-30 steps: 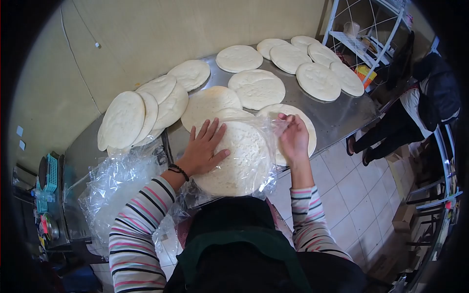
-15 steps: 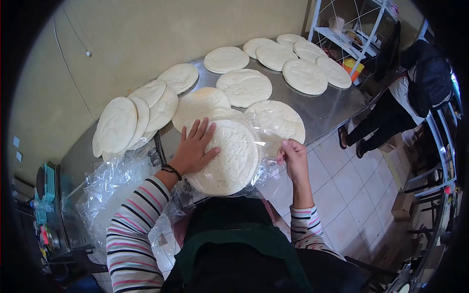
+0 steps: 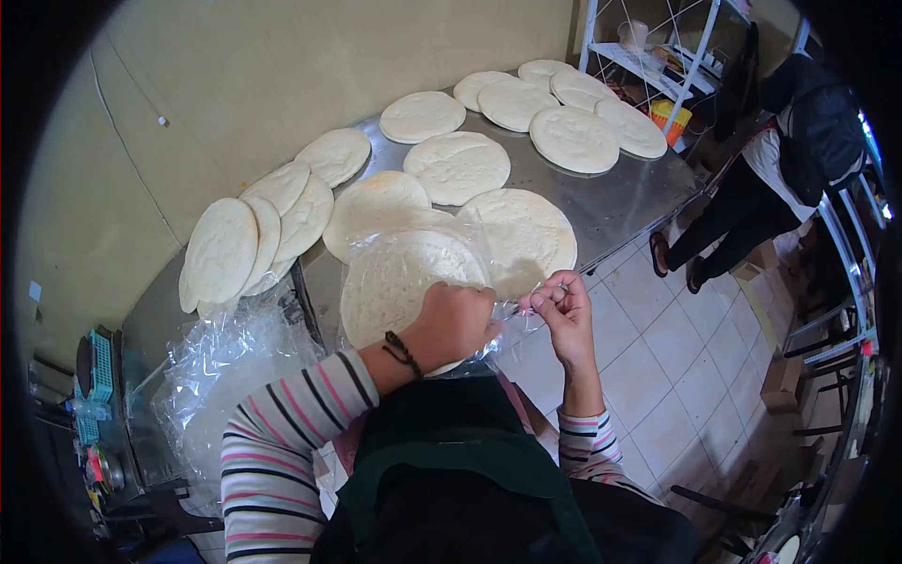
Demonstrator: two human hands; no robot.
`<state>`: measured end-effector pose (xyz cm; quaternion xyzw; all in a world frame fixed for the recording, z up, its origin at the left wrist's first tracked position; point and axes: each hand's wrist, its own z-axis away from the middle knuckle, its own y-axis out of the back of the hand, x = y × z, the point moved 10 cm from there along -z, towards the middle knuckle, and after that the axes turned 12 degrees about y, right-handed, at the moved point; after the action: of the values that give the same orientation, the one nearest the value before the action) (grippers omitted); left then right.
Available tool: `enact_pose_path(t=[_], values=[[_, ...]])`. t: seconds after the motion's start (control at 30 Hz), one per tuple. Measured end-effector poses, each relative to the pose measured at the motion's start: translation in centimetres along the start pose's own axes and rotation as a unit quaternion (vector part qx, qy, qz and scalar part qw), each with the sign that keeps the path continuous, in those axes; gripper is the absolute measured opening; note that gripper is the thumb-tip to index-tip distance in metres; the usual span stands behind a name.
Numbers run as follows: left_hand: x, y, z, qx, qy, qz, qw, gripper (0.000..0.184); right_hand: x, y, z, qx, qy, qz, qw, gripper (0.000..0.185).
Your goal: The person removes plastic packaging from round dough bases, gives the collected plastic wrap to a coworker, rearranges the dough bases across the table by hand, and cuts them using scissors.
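Note:
A round pale flatbread (image 3: 390, 282) lies inside a clear plastic bag (image 3: 477, 246) at the table's near edge. My left hand (image 3: 456, 324) is closed over the bag's near right part, its fingers gathering the film. To its right, my right hand (image 3: 564, 305) pinches a loose end of the same bag between thumb and fingers. The plastic between the two hands looks bunched and twisted. Bare flatbreads (image 3: 526, 240) lie just beyond the bagged one. Part of the bagged bread is hidden behind my left hand.
More flatbreads (image 3: 458, 167) are spread and stacked across the metal table (image 3: 628, 202). A heap of clear plastic bags (image 3: 230, 362) sits at the left. A person (image 3: 766, 174) stands at the right, near a white shelf rack (image 3: 648, 66). A teal basket (image 3: 100, 362) is at far left.
My left hand has moved from lying flat on the bagged bread to the right and nearer me, closing on the film. My right hand still pinches the bag's end.

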<state>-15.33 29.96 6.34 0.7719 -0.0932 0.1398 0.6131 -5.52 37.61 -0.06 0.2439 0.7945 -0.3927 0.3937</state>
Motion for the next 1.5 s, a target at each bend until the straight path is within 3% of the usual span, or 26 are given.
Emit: enact_pose_path(t=[0.1,0.2,0.27,0.3,0.37,0.4,0.43,0.5,0.53,0.57,0.6,0.63,0.67,0.73,0.77,0.8,0.83,0.9,1.0,1.07,1.1,1.17,1.27,1.37,1.43,1.5], values=[[-0.6,1.2,-0.2,-0.021,0.013,0.042,0.999,0.020,-0.4,1.0,-0.3,-0.024,0.006,0.048,0.999,0.013],[-2.6,3.8,0.7,-0.038,0.124,0.155,0.979,0.017,1.7,3.3,0.3,0.006,-0.050,0.115,0.992,0.009],[-2.8,5.0,1.5,-0.058,0.160,0.170,0.971,0.017,-1.8,2.7,-0.4,-0.003,0.036,0.385,0.922,0.011],[-3.4,5.0,2.0,-0.078,0.197,0.189,0.959,0.017,-2.6,1.5,-0.6,-0.005,0.037,0.380,0.924,0.011],[-3.1,5.6,2.8,-0.064,0.175,0.213,0.959,0.018,-7.4,-1.8,-1.2,0.015,0.184,0.224,0.957,0.013],[-2.7,6.0,3.2,-0.054,0.149,0.242,0.957,0.019,-6.3,-4.0,-1.6,-0.082,0.109,0.179,0.974,0.012],[-3.6,5.9,3.7,-0.052,0.156,0.243,0.956,0.019,-5.9,-4.5,-2.3,-0.087,0.104,0.177,0.975,0.012],[-6.2,8.8,5.4,0.138,0.108,0.040,0.984,0.026,-2.6,-6.8,-2.9,-0.217,0.038,0.372,0.902,0.014],[-9.4,8.3,6.6,0.170,0.147,-0.036,0.974,0.040,-1.1,-6.5,-3.0,-0.216,0.028,0.389,0.895,0.017],[-10.9,7.8,6.9,0.177,0.154,-0.040,0.971,0.040,-0.4,-6.8,-3.2,-0.226,0.032,0.385,0.894,0.017],[-16.1,6.1,8.2,0.136,0.332,0.181,0.916,0.044,1.0,-6.5,-3.2,-0.223,-0.020,0.393,0.892,0.016],[-19.1,3.3,10.4,0.086,0.479,0.391,0.781,0.049,2.3,-6.1,-2.9,-0.221,-0.074,0.400,0.887,0.017],[-19.2,2.7,10.6,0.056,0.488,0.425,0.761,0.057,2.8,-6.5,-2.6,-0.234,-0.073,0.396,0.885,0.017],[-20.0,2.7,10.6,0.092,0.483,0.445,0.748,0.058,4.5,-6.3,-1.7,-0.173,-0.180,0.196,0.948,0.019],[-19.4,3.4,10.1,0.116,0.473,0.466,0.739,0.060,4.4,-6.6,-1.5,-0.185,-0.180,0.195,0.946,0.019],[-19.1,3.7,10.1,0.117,0.490,0.485,0.715,0.048,4.3,-6.8,-1.1,-0.153,-0.194,0.121,0.961,0.021],[-19.5,4.0,10.0,0.125,0.494,0.486,0.710,0.048,4.2,-6.9,-0.7,-0.118,-0.209,0.047,0.970,0.024],[-18.1,2.9,8.4,0.020,0.425,0.561,0.710,0.035,4.2,-7.1,-0.1,-0.135,-0.210,0.051,0.967,0.031],[-17.4,4.4,8.5,0.093,0.406,0.572,0.707,0.026,4.0,-6.8,0.3,-0.118,-0.177,0.052,0.976,0.037],[-15.6,8.0,8.3,0.146,0.336,0.596,0.715,0.019,3.4,-7.2,0.3,-0.052,-0.167,-0.111,0.978,0.046],[-15.2,9.7,8.8,0.166,0.340,0.591,0.713,0.019,2.9,-7.9,0.3,-0.072,-0.171,-0.117,0.976,0.046],[-11.8,13.5,8.4,0.137,0.209,0.536,0.806,0.012,1.5,-9.6,0.3,-0.142,-0.177,-0.095,0.969,0.054],[-8.0,15.6,9.3,0.102,0.145,0.574,0.800,0.008,0.6,-12.3,0.1,-0.222,-0.138,-0.070,0.963,0.060],[-9.3,20.8,12.4,0.202,0.193,0.476,0.834,0.009,-0.4,-16.6,-0.8,-0.217,-0.115,-0.066,0.967,0.056],[-11.2,23.0,14.9,0.263,0.211,0.480,0.810,0.010,-0.3,-19.6,-0.1,-0.252,-0.138,-0.074,0.955,0.051],[-13.4,24.6,18.7,0.322,0.300,0.381,0.813,0.011,0.2,-22.1,0.9,-0.285,-0.158,-0.080,0.942,0.047]])
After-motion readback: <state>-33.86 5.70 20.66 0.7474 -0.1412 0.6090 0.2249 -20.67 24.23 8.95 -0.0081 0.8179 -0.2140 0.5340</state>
